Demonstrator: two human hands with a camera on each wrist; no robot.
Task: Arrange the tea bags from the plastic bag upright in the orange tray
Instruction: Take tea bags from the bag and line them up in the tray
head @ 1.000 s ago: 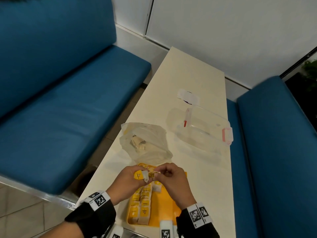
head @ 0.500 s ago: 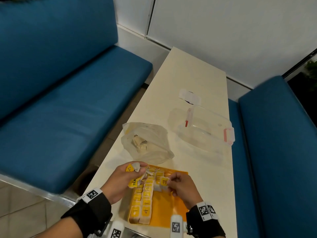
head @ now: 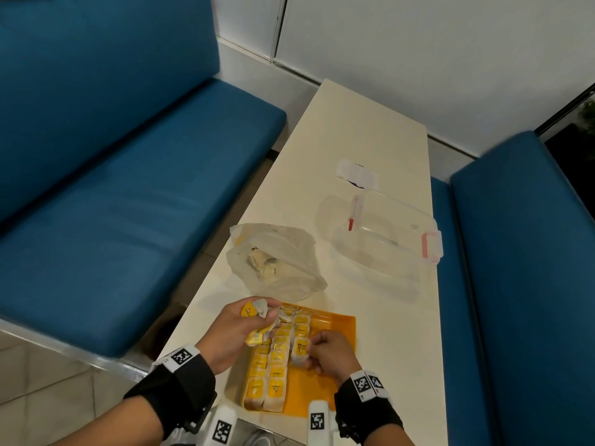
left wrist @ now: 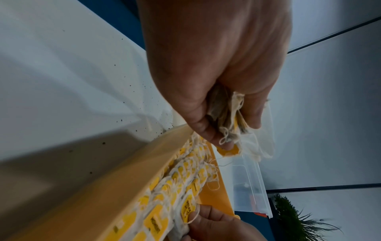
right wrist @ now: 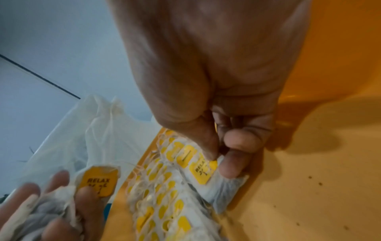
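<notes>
Tea bags (head: 272,365) stand in close rows along the left side of the orange tray (head: 335,323), which I see at the near end of the cream table (head: 363,130); the tray's right half shows bare orange floor. My right hand (head: 328,350) pinches one tea bag (right wrist: 222,184) between thumb and curled fingers, at the right edge of the rows, its base down on the tray. My left hand (head: 238,329) is curled around a small bunch of tea bags (left wrist: 228,117), held over the tray's far left corner, with yellow tags and loose strings sticking out.

Beyond the tray lies the crumpled plastic bag (head: 277,262), with a few pale tea bags still inside; I cannot count them through the film. To its right sits a clear plastic container (head: 380,239) with red latches. Farther along the table lies a small white wrapper (head: 355,170), too small to identify.

The wrist views are blurred. The tags read "RELAX" in black on yellow; the smaller mark below is unreadable.
</notes>
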